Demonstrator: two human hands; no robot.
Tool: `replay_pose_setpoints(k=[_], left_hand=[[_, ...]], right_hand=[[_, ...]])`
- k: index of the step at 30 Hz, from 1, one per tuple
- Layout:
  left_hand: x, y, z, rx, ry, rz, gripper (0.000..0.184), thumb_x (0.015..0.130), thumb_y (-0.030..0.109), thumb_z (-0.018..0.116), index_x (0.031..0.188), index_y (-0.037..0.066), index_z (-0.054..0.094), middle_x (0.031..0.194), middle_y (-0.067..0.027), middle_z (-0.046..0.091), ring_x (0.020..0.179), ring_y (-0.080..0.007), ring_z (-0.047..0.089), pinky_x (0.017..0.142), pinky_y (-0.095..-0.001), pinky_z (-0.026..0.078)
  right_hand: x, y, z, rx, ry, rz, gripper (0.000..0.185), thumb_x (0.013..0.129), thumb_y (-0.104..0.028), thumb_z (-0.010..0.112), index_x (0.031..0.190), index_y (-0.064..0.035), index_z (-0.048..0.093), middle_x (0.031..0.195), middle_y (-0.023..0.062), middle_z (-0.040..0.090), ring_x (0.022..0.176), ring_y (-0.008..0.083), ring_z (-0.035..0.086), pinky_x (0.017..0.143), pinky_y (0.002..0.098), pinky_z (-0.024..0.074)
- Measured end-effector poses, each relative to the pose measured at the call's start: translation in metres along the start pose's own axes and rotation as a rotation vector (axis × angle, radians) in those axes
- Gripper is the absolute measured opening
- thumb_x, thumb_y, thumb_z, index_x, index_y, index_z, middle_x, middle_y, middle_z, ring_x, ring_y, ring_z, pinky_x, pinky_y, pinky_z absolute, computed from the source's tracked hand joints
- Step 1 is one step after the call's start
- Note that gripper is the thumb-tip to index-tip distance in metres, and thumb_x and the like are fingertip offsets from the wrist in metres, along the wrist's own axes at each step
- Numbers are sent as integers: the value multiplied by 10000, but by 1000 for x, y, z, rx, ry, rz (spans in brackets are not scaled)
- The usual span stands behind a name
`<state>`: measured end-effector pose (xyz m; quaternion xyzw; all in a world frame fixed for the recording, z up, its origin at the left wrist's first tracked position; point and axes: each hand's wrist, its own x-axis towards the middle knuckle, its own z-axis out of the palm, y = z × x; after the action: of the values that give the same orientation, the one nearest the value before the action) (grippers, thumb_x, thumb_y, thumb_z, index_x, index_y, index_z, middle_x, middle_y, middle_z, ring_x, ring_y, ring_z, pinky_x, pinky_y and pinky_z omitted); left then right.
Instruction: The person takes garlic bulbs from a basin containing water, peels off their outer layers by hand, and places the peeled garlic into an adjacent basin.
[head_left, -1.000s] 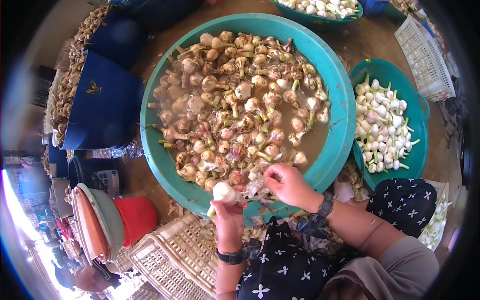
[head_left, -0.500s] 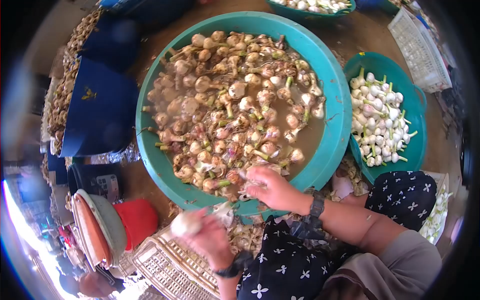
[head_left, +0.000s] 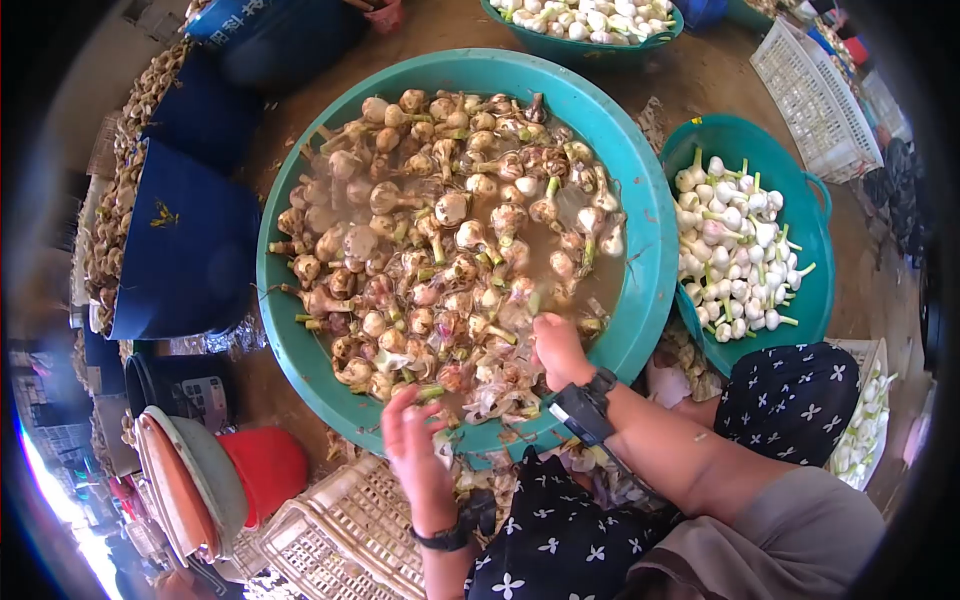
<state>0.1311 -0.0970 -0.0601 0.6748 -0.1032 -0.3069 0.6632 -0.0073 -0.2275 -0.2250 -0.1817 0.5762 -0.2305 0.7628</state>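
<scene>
A wide green tub (head_left: 655, 235) holds unpeeled garlic bulbs (head_left: 452, 210) with stems and roots, in murky brown water. My right hand (head_left: 562, 352) is over the tub's near right part, fingers curled down among the bulbs. What those fingers hold, if anything, is hidden and blurred. Wet loose garlic skins (head_left: 505, 390) lie just left of that hand. My left hand (head_left: 412, 450) is raised at the tub's near rim, its fingers apart and nothing in them. Both wrists wear dark bands.
To the right stands a green basin (head_left: 820, 265) of clean white garlic (head_left: 735, 240); another basin (head_left: 585, 30) is at the back. Blue bins (head_left: 185, 250) line the left. A red bucket (head_left: 262, 475) and a cream plastic crate (head_left: 345, 525) sit near my left arm.
The white garlic bulb that was in my left hand is gone from it, and its fingers have opened. My right hand has reached farther into the tub. The view has shifted slightly.
</scene>
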Motion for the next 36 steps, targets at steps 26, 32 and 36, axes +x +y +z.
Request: replay_pose_setpoints(k=[26, 32, 36], left_hand=[[13, -57, 23, 101, -479, -399, 332, 918, 372, 454, 959, 54, 544, 654, 37, 475, 481, -43, 411, 445, -187, 328], [7, -49, 24, -31, -422, -451, 192, 883, 255, 478, 855, 76, 538, 633, 69, 436, 517, -10, 369, 418, -186, 249], [19, -66, 8, -218, -591, -476, 332, 873, 334, 449, 1084, 84, 505, 750, -31, 556, 545, -93, 483, 451, -208, 355]], right_hand=[[-124, -78, 19, -1414, -573, -900, 220, 835, -257, 534, 723, -75, 588, 667, 152, 574, 616, 356, 554, 536, 430, 429], [-124, -54, 24, -1410, -564, -1050, 181, 774, -211, 568, 670, -64, 542, 605, 123, 549, 553, 312, 549, 501, 418, 417], [-95, -51, 24, -1230, -473, -673, 246, 826, -234, 503, 745, -21, 594, 619, 163, 569, 574, 324, 558, 533, 430, 456]])
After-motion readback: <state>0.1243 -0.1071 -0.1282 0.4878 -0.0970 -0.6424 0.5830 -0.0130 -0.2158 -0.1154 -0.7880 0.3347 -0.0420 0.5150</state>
